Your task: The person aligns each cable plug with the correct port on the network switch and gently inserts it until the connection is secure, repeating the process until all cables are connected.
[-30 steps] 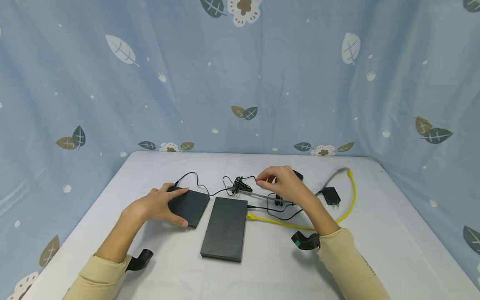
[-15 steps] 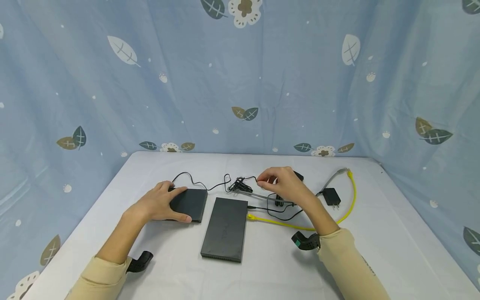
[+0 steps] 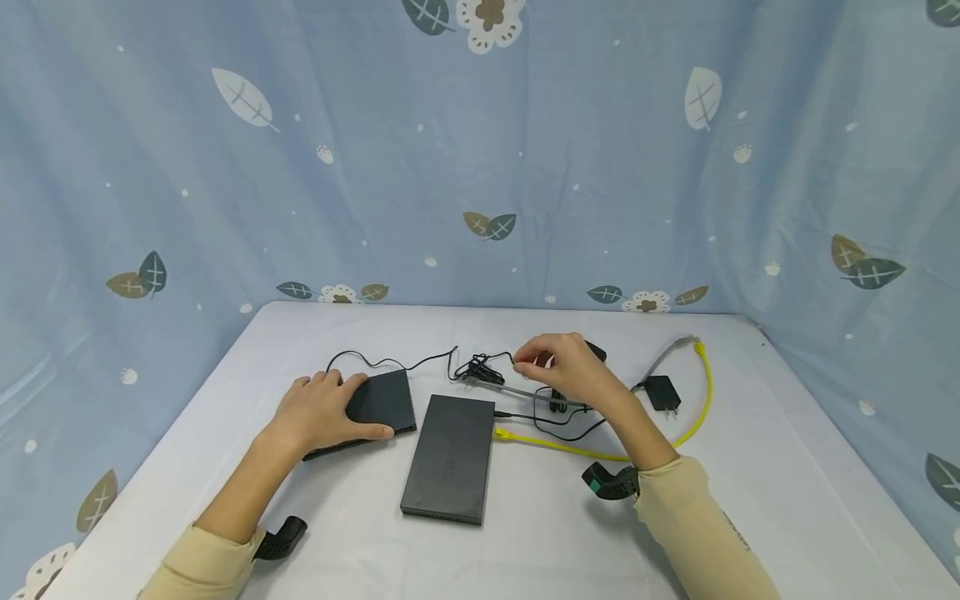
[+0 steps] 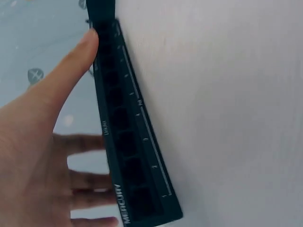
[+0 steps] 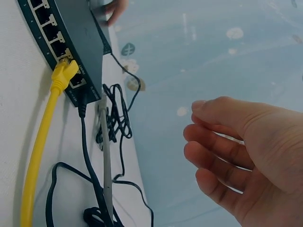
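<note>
My left hand [image 3: 318, 410] grips a small black network switch [image 3: 385, 400] at the left of the table, thumb on the near edge and fingers over the far side. In the left wrist view, a row of ports runs along that switch [image 4: 124, 127], beside the word MERCURY. My right hand [image 3: 564, 365] hovers above the black cables right of centre; in the right wrist view its fingers are loosely bent with nothing between them. A larger black network switch [image 3: 448, 458] lies at the middle, with a yellow network cable [image 5: 45, 123] and a black power plug [image 5: 82, 101] in its side.
A bundled black cord [image 3: 480, 369] lies behind the larger switch, near a grey cable [image 3: 528, 392]. A black power adapter [image 3: 662, 392] rests at the right, inside the yellow cable's curve. Behind the white table [image 3: 540, 542] hangs a blue patterned curtain [image 3: 420, 150].
My left hand has turned the small switch so that its near edge angles the other way, and shifted it slightly left. Its black cord has stretched out leftward. The right hand has stayed still.
</note>
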The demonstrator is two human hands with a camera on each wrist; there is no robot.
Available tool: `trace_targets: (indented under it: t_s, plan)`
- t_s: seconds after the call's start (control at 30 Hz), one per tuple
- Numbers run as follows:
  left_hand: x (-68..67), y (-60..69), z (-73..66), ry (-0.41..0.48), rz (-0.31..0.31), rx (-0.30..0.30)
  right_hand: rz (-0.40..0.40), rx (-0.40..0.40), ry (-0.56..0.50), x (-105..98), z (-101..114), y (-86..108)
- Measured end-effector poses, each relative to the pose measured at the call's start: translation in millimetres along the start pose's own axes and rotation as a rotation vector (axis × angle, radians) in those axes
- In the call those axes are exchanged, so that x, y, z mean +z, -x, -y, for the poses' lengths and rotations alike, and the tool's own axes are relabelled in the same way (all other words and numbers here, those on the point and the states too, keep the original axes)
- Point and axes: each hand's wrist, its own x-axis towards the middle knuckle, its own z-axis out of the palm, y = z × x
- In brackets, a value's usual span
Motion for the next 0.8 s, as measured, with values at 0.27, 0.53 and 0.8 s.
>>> trace_targets:
  t_s: [0.27, 0.53, 0.8]
  plan:
    - [3.8, -1.5, -15.2, 0.022, 0.005, -0.121, -0.004, 0.019, -0.011, -1.0, -1.4, 1.2]
    - [-4.1, -5.9, -29.4, -0.073, 0.067, -0.119, -0.001, 0.036, -0.013, -4.0, -3.9, 1.8]
    - [-13.7, -6.3, -25.6, -0.045, 0.185, -0.052, 0.001, 0.029, -0.022, -5.6, -5.3, 2.7]
